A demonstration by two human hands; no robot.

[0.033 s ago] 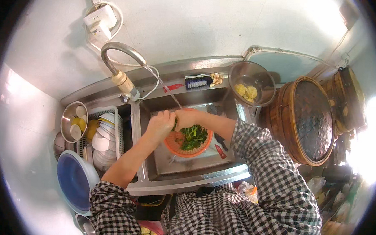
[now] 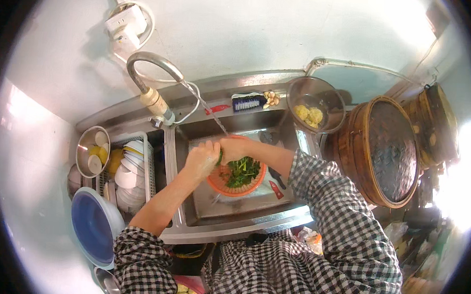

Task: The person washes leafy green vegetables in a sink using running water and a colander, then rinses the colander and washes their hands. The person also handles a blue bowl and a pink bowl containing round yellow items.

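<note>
Over the sink (image 2: 206, 209), my left hand (image 2: 201, 157) and my right hand (image 2: 232, 148) are closed together. Between them shows a bit of leafy greens (image 2: 220, 158), mostly hidden by my fingers. Just below is an orange colander (image 2: 235, 192) with more cut greens (image 2: 243, 172) lying in its right part. A stream of water runs from the curved faucet (image 2: 163, 61) down to the far side of my hands. Both hands sit above the colander's left and far part and cover some of its rim.
Right of the colander lie a red-marked knife (image 2: 277, 189) and dark items. A scrub brush (image 2: 248, 102) and garlic cloves (image 2: 271, 99) line the back ledge, beside a bowl (image 2: 329, 96). Bamboo steamers (image 2: 351, 147) stand right; a dish rack (image 2: 149, 167) and blue basin (image 2: 92, 227) stand left.
My hands have shifted very slightly, still pressed together over the colander. The rest looks the same.
</note>
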